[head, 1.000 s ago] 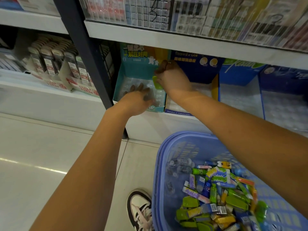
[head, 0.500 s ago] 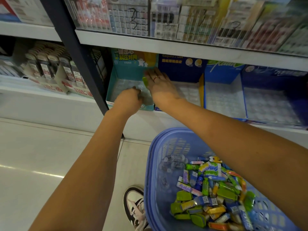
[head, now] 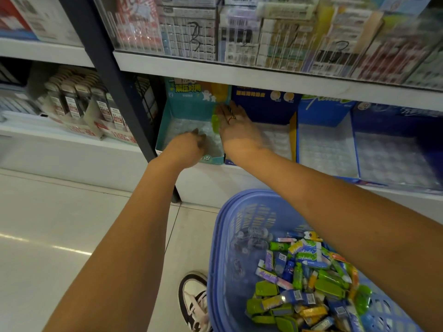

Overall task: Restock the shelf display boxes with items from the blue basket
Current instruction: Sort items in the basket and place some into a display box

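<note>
The small lime-green plastic item (head: 215, 121) stands on its long axis, running near to far, against the right inner wall of the open teal cardboard display box (head: 165, 130) on the low shelf. The right hand (head: 236, 130) touches it, straight fingers laid flat along its right side. The left hand (head: 189, 147) hangs just near-left of it over the box's clear tray, fingers curled, and I cannot tell if it holds anything. The next items lie near right, well apart, in the blue plastic basket (head: 217, 236), so the right hand looks better placed to fetch them.
</note>
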Demonstrator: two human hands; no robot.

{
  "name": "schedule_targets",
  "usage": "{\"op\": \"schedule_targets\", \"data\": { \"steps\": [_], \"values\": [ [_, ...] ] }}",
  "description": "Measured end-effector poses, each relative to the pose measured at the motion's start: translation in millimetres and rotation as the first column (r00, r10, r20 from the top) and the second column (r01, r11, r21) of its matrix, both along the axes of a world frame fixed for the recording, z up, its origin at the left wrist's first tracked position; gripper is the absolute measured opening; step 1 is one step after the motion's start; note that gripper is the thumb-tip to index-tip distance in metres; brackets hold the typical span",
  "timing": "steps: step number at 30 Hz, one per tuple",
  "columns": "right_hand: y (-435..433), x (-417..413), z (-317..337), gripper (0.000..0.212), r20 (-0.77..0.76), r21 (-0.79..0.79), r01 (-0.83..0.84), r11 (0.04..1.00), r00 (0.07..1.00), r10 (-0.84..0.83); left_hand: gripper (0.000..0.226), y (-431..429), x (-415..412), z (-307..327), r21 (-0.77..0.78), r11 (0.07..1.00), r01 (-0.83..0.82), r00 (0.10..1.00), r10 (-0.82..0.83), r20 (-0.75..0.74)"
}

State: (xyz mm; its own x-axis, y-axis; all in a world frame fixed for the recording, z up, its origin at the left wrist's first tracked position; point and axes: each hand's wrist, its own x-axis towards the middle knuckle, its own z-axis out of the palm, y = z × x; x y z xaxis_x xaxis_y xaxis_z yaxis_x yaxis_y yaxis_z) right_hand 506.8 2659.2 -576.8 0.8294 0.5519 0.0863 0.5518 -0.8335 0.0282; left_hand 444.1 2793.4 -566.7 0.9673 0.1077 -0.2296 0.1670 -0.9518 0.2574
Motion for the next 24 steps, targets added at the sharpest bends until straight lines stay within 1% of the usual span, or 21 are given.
{"op": "schedule_targets", "data": {
  "steps": [2,4,5,6,8,10,11,12,13,14,15,16,17,19,21,22,23,24],
  "values": [
    [2,-2,-2,0.058,-0.001,-0.012,0.014,1.0,1.0,-0.014,0.047,0,0,0,0.025,1.0,0.015,1.0,-0.015,-0.014],
    [4,-3,1,0.063,-0.037,-0.018,0.031,0.999,0.999,-0.032,0.048,-1,-2,-2,0.042,0.999,0.033,0.999,-0.032,-0.031],
    [3,-5,3,0.065,-0.074,-0.01,0.041,0.999,0.996,-0.041,0.047,-2,-5,-1,0.026,0.999,0.033,0.999,-0.032,-0.021],
    [1,-10,6,0.065,-0.118,0.017,0.047,0.999,0.992,-0.044,0.047,-4,-9,1,-0.017,1.0,0.012,1.0,-0.012,0.024],
    [-11,-23,13,0.068,-0.193,0.156,0.027,0.987,0.981,0.003,0.042,-12,-21,7,-0.119,0.993,-0.023,0.975,0.048,0.218],
    [-37,-41,19,0.063,-0.178,0.368,-0.013,0.93,0.98,0.084,0.029,-27,-34,19,-0.213,0.977,-0.015,0.878,0.114,0.464],
    [-58,-52,20,0.055,-0.166,0.455,0.001,0.89,0.983,0.084,0.024,-41,-41,24,-0.252,0.968,0.011,0.838,0.129,0.531],
    [-81,-63,19,0.044,-0.157,0.515,0.026,0.857,0.985,0.065,0.024,-56,-48,28,-0.267,0.963,0.042,0.824,0.117,0.554],
    [-102,-72,16,0.035,-0.17,0.547,0.065,0.834,0.985,0.034,0.028,-70,-52,30,-0.267,0.961,0.077,0.846,0.079,0.527],
    [-126,-83,9,0.03,-0.215,0.547,0.126,0.828,0.977,-0.007,0.031,-86,-56,26,-0.271,0.956,0.117,0.899,0.014,0.438],
    [-151,-94,-1,0.03,-0.285,0.516,0.199,0.833,0.957,-0.052,0.032,-105,-59,18,-0.276,0.949,0.152,0.952,-0.065,0.3],
    [-177,-105,-15,0.033,-0.367,0.452,0.274,0.849,0.924,-0.103,0.032,-124,-64,8,-0.292,0.939,0.18,0.98,-0.144,0.141],
    [-200,-116,-30,0.036,-0.443,0.352,0.331,0.875,0.883,-0.156,0.029,-141,-70,-6,-0.317,0.929,0.192,0.978,-0.208,-0.019],
    [-239,-137,-62,0.039,-0.582,0.085,0.36,0.929,0.775,-0.247,0.023,-168,-85,-43,-0.33,0.925,0.19,0.921,-0.284,-0.266],
    [-266,-155,-90,0.042,-0.678,-0.174,0.28,0.944,0.662,-0.321,0.024,-188,-99,-83,-0.291,0.934,0.208,0.839,-0.323,-0.438],
    [-275,-162,-102,0.044,-0.701,-0.274,0.208,0.939,0.626,-0.343,0.026,-196,-107,-102,-0.272,0.937,0.219,0.798,-0.332,-0.502],
    [-281,-167,-114,0.046,-0.714,-0.34,0.146,0.929,0.603,-0.356,0.028,-200,-117,-119,-0.258,0.942,0.216,0.767,-0.327,-0.552],
    [-286,-172,-123,0.048,-0.722,-0.373,0.099,0.922,0.594,-0.356,0.028,-203,-125,-137,-0.251,0.949,0.191,0.754,-0.305,-0.581]
  ]
}}
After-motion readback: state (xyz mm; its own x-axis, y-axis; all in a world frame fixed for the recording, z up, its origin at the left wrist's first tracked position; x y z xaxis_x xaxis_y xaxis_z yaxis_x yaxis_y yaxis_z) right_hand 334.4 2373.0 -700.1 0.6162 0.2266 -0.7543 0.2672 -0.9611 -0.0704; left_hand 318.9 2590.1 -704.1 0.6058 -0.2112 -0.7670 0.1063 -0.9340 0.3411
